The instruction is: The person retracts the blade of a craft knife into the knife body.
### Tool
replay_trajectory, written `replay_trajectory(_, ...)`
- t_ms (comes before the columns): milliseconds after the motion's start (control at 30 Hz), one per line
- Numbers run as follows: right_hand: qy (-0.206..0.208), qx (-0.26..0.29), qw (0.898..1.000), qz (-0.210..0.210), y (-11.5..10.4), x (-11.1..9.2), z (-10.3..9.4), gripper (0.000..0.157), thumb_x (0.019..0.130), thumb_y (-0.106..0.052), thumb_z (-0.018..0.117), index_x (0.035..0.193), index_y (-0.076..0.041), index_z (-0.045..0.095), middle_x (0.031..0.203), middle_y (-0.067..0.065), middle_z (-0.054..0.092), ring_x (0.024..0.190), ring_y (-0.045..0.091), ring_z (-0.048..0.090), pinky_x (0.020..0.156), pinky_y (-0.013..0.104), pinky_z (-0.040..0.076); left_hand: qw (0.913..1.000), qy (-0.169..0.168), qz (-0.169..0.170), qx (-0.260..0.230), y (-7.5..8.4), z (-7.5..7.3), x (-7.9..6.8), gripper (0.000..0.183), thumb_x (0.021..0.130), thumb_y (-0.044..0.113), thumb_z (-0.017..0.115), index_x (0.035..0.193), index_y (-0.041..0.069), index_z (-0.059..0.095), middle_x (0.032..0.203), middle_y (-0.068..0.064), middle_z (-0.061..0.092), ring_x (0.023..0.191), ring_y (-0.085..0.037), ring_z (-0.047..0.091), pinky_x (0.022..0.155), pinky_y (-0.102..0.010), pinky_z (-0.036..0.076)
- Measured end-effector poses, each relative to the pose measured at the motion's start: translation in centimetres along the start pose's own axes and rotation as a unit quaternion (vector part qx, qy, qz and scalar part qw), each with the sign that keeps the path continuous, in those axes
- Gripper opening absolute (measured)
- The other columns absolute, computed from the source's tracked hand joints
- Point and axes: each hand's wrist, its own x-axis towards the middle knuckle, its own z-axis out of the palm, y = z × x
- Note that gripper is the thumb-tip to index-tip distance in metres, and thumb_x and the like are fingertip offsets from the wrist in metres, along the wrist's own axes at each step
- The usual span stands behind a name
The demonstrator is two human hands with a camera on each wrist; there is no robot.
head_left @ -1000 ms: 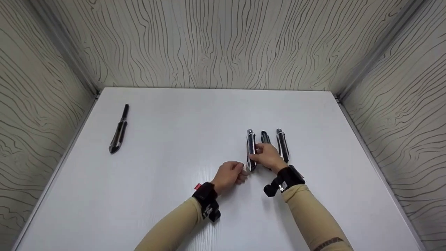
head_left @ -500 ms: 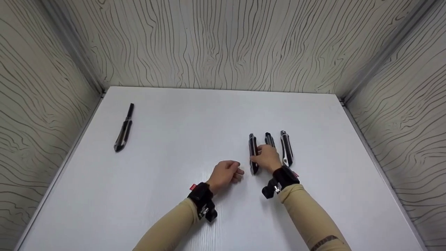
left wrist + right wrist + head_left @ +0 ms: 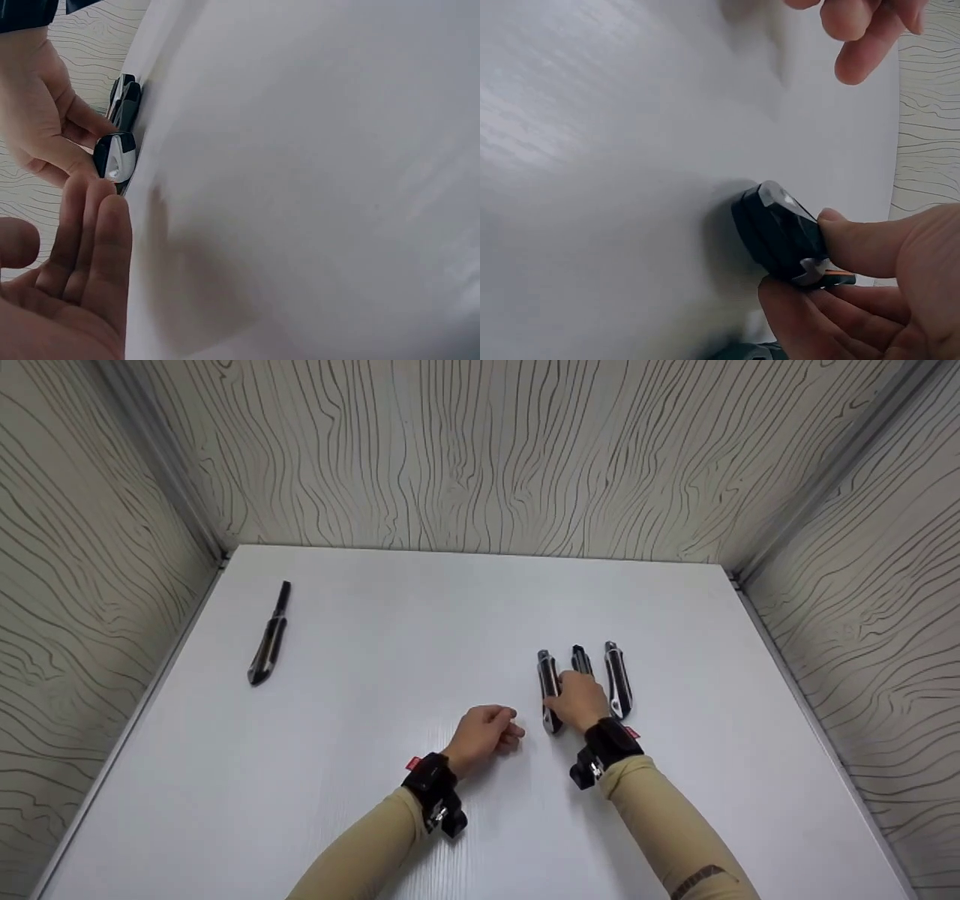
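My right hand (image 3: 582,702) pinches a black-and-silver utility knife (image 3: 548,675) between thumb and fingers, at the right of the table. In the right wrist view the rounded end of that utility knife (image 3: 780,232) points toward the camera. Just right of it lies a second utility knife (image 3: 580,658), partly hidden by my right hand. A third utility knife (image 3: 619,681) lies on the far side of the hand. My left hand (image 3: 481,736) holds nothing; its fingers are relaxed, close to the near end of the held knife.
At the far left of the white table (image 3: 390,660) lies another utility knife (image 3: 268,649) with a dark narrow piece sticking out of its tip. Patterned panels (image 3: 480,450) rise behind and at both sides of the table.
The held knife has turned in my right hand, from its ridged face showing to a darker face. My left hand has shifted slightly left. The head view has moved a little.
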Motion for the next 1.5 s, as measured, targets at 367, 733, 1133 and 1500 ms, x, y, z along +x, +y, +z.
replay_trajectory(367, 0.021, -0.053, 0.998, 0.006, -0.5, -0.1, 0.1, 0.027, 0.082, -0.022, 0.075, 0.095, 0.001, 0.066, 0.093, 0.021, 0.070, 0.087, 0.040, 0.067, 0.070, 0.050, 0.054, 0.9999, 0.005, -0.006, 0.007, 0.5, 0.0, 0.2, 0.033, 0.102, 0.015, 0.046, 0.116, -0.011, 0.060, 0.091, -0.019, 0.073, 0.074, -0.015, 0.069, 0.072, -0.034, 0.060)
replay_trajectory(733, 0.040, -0.024, 0.999, -0.013, 0.0, -0.2, -1.1, 0.023, 0.082, -0.019, 0.072, 0.093, 0.002, 0.067, 0.087, 0.019, 0.070, 0.076, 0.035, 0.065, 0.067, 0.047, 0.053, 0.9993, 0.005, -0.022, 0.031, 1.0, -0.7, 0.7, 0.034, 0.102, 0.018, 0.046, 0.119, -0.007, 0.061, 0.092, -0.013, 0.074, 0.077, -0.013, 0.069, 0.075, -0.033, 0.060)
replay_trajectory(1133, 0.006, 0.044, 0.999, -0.013, 0.3, 0.2, -3.5, 0.050, 0.089, -0.027, 0.067, 0.125, 0.006, 0.059, 0.110, 0.021, 0.068, 0.097, 0.035, 0.065, 0.084, 0.047, 0.053, 0.9946, 0.033, -0.037, 0.092, 3.9, -4.2, 1.5, 0.036, 0.102, 0.020, 0.046, 0.124, -0.006, 0.060, 0.100, -0.018, 0.073, 0.083, -0.020, 0.071, 0.076, -0.031, 0.060)
replay_trajectory(1500, 0.005, 0.050, 0.997, -0.055, -2.0, 0.8, -2.4, 0.052, 0.087, -0.028, 0.070, 0.128, 0.003, 0.059, 0.113, 0.021, 0.069, 0.099, 0.036, 0.066, 0.084, 0.049, 0.054, 0.9597, 0.114, -0.058, 0.250, 5.5, -10.7, 1.8, 0.035, 0.099, 0.025, 0.050, 0.119, 0.000, 0.065, 0.103, -0.016, 0.072, 0.087, -0.025, 0.070, 0.066, -0.026, 0.057)
